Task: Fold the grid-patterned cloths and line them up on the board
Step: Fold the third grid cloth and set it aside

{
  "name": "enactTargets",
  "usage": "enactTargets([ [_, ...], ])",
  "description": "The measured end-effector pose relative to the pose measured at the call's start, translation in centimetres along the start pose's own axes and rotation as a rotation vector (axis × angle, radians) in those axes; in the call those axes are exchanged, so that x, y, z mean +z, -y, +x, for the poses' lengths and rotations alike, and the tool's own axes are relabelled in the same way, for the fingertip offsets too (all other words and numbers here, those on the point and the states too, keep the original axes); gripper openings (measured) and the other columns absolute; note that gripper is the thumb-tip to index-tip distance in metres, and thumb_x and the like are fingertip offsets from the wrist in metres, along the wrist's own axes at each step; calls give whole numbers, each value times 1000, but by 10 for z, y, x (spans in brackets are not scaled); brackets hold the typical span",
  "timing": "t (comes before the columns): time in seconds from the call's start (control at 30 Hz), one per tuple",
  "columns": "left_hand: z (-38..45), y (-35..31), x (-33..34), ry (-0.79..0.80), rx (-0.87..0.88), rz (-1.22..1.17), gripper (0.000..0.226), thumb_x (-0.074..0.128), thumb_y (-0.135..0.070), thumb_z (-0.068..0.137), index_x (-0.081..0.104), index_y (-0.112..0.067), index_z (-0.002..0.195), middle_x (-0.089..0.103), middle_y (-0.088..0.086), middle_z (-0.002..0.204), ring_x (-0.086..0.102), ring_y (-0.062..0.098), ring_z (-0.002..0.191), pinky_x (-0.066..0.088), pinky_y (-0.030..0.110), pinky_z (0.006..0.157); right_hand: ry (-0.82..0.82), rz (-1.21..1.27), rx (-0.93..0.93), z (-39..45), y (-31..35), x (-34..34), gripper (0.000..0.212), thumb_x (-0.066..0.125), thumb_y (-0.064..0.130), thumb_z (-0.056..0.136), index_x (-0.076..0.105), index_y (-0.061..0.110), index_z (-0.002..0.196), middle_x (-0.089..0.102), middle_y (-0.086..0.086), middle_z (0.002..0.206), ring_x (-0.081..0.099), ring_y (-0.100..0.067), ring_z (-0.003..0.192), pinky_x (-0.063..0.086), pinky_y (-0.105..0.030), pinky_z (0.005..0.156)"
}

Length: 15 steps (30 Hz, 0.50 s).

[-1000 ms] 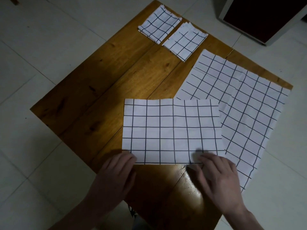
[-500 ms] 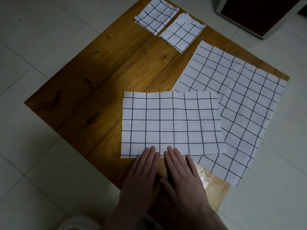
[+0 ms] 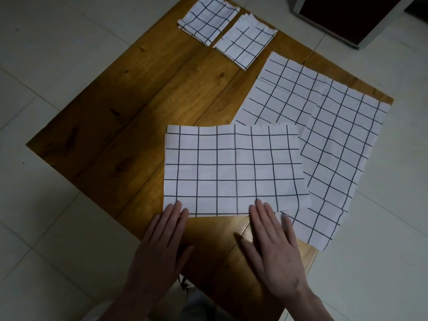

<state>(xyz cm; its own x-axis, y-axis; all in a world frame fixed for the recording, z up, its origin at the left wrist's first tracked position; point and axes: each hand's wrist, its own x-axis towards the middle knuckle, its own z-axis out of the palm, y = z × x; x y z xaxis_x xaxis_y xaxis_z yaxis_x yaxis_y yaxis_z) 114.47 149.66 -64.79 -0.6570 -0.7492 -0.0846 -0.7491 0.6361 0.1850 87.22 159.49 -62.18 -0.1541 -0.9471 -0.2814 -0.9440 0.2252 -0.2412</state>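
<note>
A white cloth with a black grid (image 3: 234, 170), folded once into a rectangle, lies flat near the front of the wooden board (image 3: 143, 105). My left hand (image 3: 162, 246) lies flat with straight fingers, its fingertips on the cloth's near left edge. My right hand (image 3: 271, 246) lies flat too, fingertips pressing the near edge toward the right. An unfolded grid cloth (image 3: 324, 140) is spread on the board's right side, partly under the folded one. Two small folded grid cloths (image 3: 208, 19) (image 3: 246, 40) sit side by side at the far edge.
The board rests on a pale tiled floor (image 3: 58, 54). A dark cabinet with a light frame (image 3: 352, 17) stands at the far right. Bare wood shows across the board's left half.
My hands, side by side at the middle of the cloth's near edge half a second ago, have slid apart along that edge. The view has shifted slightly.
</note>
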Motion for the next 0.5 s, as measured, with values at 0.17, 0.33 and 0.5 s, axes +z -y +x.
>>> enactTargets([
  [0.17, -3, -3, 1, -37, -37, 0, 67, 36, -48, 109, 37, -6, 161, 27, 13, 171, 26, 31, 159, 34, 55, 121, -77, 44, 120, -3, -23, -7, 70, 19, 59, 107, 13, 22, 166, 9, 7, 174, 6, -13, 160, 9, -50, 127],
  [0.33, -6, -5, 3, -76, -66, -17, 65, 41, -45, 107, 39, -8, 160, 28, 12, 171, 27, 31, 158, 35, 56, 121, -90, 57, 229, -3, -43, -11, 69, 14, 60, 107, 8, 24, 166, 4, 8, 174, 1, -12, 160, 4, -50, 128],
  [0.5, -11, -3, 6, -82, -60, 6, 63, 43, -44, 106, 41, -9, 159, 30, 13, 170, 30, 33, 157, 37, 58, 119, -56, 23, 249, -2, -42, -11, 73, 12, 63, 106, 2, 24, 166, -2, 8, 174, -2, -12, 160, 0, -47, 129],
])
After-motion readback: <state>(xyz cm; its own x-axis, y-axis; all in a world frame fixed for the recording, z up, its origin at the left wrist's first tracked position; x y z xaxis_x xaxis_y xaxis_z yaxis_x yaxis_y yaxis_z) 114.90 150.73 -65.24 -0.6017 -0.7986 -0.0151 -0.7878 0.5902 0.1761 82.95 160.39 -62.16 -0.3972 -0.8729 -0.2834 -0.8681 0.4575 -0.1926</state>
